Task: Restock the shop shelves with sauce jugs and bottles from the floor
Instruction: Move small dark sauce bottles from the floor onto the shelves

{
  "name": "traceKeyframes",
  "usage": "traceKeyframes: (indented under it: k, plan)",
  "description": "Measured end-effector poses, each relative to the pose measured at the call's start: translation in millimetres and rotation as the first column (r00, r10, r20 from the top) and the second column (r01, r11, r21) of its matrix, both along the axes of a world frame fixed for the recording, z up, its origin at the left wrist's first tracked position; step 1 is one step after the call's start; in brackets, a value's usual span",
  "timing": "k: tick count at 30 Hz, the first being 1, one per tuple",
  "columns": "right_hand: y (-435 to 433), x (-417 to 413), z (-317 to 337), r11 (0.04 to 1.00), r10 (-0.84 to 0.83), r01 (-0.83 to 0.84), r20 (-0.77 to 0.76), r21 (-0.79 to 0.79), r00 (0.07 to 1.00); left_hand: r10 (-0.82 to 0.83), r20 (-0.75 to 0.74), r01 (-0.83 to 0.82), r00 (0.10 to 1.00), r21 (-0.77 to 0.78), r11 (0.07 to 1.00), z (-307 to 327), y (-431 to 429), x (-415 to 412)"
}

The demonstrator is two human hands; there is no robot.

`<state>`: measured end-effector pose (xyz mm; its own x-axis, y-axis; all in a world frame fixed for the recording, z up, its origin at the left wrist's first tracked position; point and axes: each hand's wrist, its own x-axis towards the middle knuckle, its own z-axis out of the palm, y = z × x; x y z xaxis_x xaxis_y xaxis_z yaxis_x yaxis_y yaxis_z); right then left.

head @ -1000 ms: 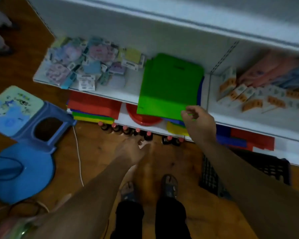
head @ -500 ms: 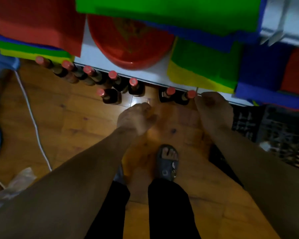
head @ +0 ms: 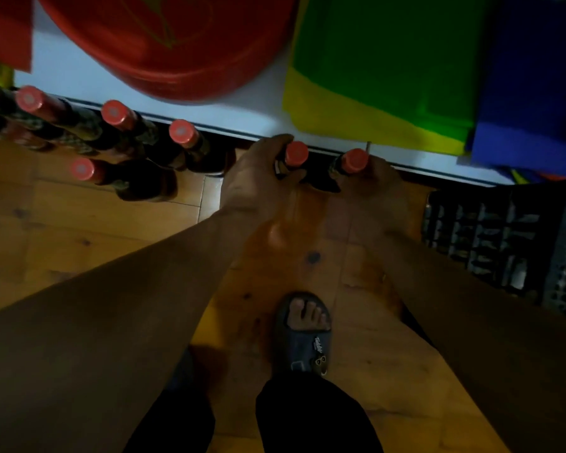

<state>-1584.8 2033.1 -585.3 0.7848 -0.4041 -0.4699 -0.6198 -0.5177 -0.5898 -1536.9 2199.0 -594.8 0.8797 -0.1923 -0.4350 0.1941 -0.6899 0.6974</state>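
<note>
Red-capped bottles (head: pixel 118 138) stand grouped on the wooden floor (head: pixel 79 240) at ten o'clock. At twelve o'clock the left hand (head: pixel 258 181) curls its fingers round the neck of the left bottle (head: pixel 296 154), and the right hand (head: pixel 373 191) round the right bottle (head: pixel 354 160), both just under the white shelf (head: pixel 209 116) edge. If they are lifted straight up, I judge a cap may strike that edge, or a thin neck may slip.

The bottles (head: pixel 138 181) are dark brown, nearly black, each topped with a salmon-red cap (head: pixel 183 132), and some carry a mottled green-and-dark label (head: pixel 89 127). The shelf (head: pixel 79 83) is white, with a bright red basin (head: pixel 177 44), a red sheet (head: pixel 4 27), a green sheet (head: pixel 389 53), a yellow sheet (head: pixel 340 116) and deep blue sheets (head: pixel 530 76). The floor (head: pixel 79 230) is orange-brown wood with plank seams and dark knots. The crate (head: pixel 504 237) is black with a grid pattern, the sandal (head: pixel 304 344) grey-blue, the trousers (head: pixel 311 416) black.
</note>
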Motion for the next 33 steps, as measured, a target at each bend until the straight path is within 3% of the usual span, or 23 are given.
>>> traceKeyframes:
  k: [5,14,22,33]
  plan:
    - [10.4,3.6,-6.3,0.985,-0.169,0.164,0.086,0.059,0.982,-0.033,-0.011,0.032,0.999,-0.047,0.998,-11.7,-7.2,7.1]
    - [17.8,-18.0,30.5,0.975,-0.216,0.211,0.083,0.066,0.973,0.064,-0.078,-0.075,0.995,-0.152,0.985,22.6,15.7,-13.8]
    - [44.5,-39.3,147.9,0.969,-0.241,0.235,0.065,0.079,0.968,0.028,-0.111,-0.05,0.993,-0.202,0.978,145.5,52.5,-32.3]
    - [85.8,-39.7,413.0,0.984,-0.135,0.109,0.185,0.144,0.973,-0.021,-0.118,-0.024,0.993,-0.366,0.93,396.5,106.5,-17.7]
